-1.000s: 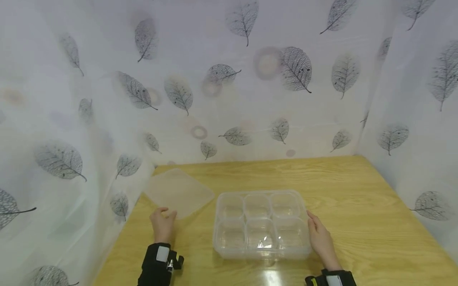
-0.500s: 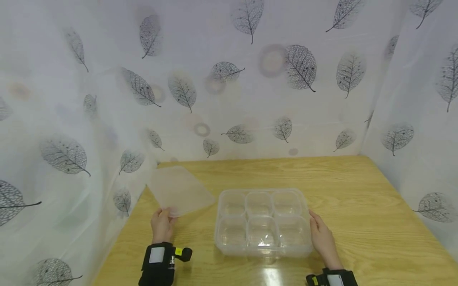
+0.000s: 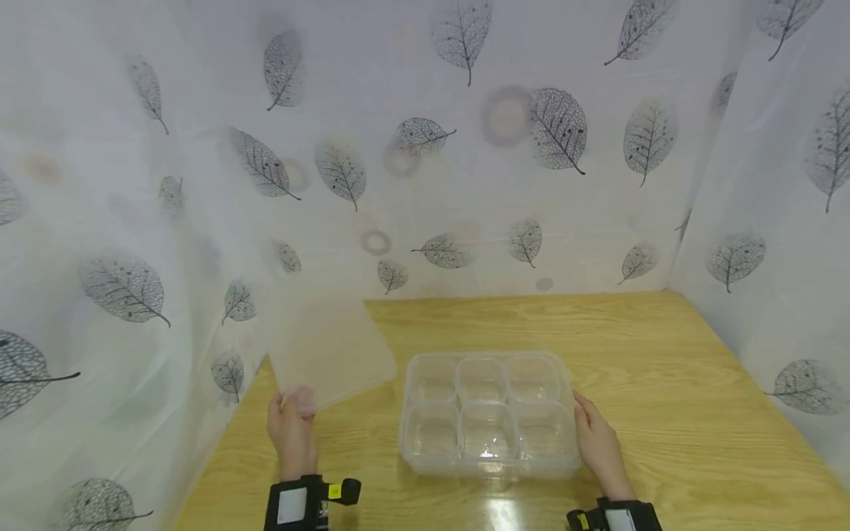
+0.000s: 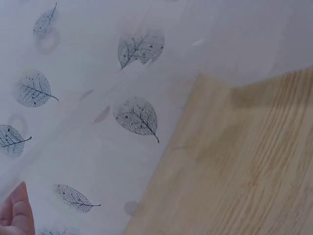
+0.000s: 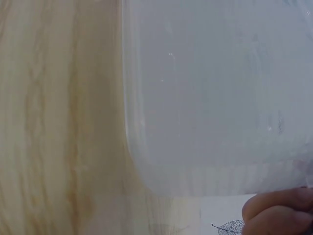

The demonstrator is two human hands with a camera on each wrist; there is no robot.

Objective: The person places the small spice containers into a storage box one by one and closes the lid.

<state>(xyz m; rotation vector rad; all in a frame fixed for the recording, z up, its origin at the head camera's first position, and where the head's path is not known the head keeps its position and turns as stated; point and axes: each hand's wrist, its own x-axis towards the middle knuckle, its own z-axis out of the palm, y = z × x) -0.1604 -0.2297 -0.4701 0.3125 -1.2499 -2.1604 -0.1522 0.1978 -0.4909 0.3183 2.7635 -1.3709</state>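
A frosted, flat rectangular plastic lid [image 3: 335,350] is tilted up at the left side of the table. My left hand [image 3: 294,435] pinches its near corner, and some of the fingers show blurred through the plastic. In the left wrist view only a bit of this hand [image 4: 18,213] appears at the lower left. A clear plastic box [image 3: 488,466] divided into several compartments sits at the table's middle, with no contents visible. Against its right side rests my right hand [image 3: 600,446], fingers extended along the wall. Those fingers [image 5: 279,215] also touch the box wall [image 5: 215,98] in the right wrist view.
The wood-grain table [image 3: 704,413] extends right of and behind the box. A whitish curtain [image 3: 458,169] printed with leaves hangs along the back and both sides. The lid's far part stands in front of the curtain at the table's back left corner.
My left hand has taken hold of the lid's near corner and raised the lid from the table, tilting it up. The right hand and the box stay in place.
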